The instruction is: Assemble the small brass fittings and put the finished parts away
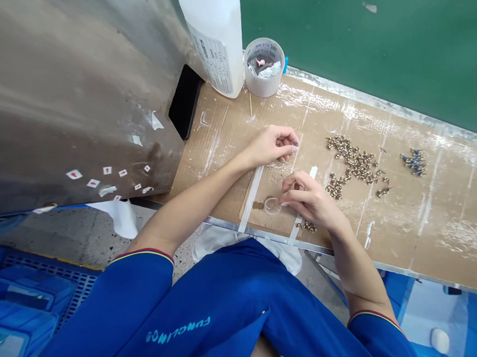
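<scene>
My left hand [274, 144] is above the cardboard-covered bench, thumb and forefinger pinched on a tiny bluish-dark piece too small to name. Close by, my right hand [311, 198] has its fingers curled together at the rim of a small clear round dish [272, 206]; whether anything is between the fingertips is hidden. Right of my hands lies a loose pile of small brass-coloured metal parts [355, 162]. A few more of these parts [308, 226] are beside my right wrist, near the front edge. Farther right sits a smaller cluster of parts with blue on them [414, 161].
At the back stand a white bottle [215, 44] and a tape roll [263, 86] with scraps inside. A thin wooden stick [250, 104] lies before them. A black phone-like slab [184, 102] rests by the metal panel [87, 85] on the left. Blue crates [20, 300] are below.
</scene>
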Demonstrator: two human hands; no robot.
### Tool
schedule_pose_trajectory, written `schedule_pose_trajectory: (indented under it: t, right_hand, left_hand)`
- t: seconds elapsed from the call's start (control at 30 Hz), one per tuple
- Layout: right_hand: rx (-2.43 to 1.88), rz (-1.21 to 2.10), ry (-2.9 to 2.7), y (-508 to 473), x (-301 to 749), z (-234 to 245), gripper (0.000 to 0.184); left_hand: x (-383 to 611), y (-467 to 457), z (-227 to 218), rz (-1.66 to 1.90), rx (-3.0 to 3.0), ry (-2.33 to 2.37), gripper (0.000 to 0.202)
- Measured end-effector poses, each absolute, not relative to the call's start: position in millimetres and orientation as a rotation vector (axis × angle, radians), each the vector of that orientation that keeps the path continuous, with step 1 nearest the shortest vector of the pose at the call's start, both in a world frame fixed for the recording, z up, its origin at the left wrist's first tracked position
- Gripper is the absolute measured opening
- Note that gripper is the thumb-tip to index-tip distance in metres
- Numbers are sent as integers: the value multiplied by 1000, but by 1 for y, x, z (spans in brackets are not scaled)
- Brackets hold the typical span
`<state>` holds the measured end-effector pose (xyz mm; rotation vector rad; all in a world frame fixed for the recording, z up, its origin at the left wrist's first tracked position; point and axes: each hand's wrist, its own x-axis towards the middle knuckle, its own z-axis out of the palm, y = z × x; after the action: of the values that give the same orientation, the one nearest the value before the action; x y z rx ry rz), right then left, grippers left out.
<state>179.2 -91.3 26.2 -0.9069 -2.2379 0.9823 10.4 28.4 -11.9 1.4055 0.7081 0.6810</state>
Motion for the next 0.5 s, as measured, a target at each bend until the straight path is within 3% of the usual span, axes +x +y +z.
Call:
schedule_pose_trajectory:
  t: [0.13,0.3,0.5]
  right_hand:
    - [-867,1019,-2243,-92,175,25,27]
    - [-904,828,-2276,-92,174,26,26]
    - [-835,1000,-2225,-92,171,26,30]
  left_hand:
    - [11,28,-11,675,1409,707,6]
    - [12,27,-10,712,1485,699,3]
    - [13,27,-11,758,1562,701,4]
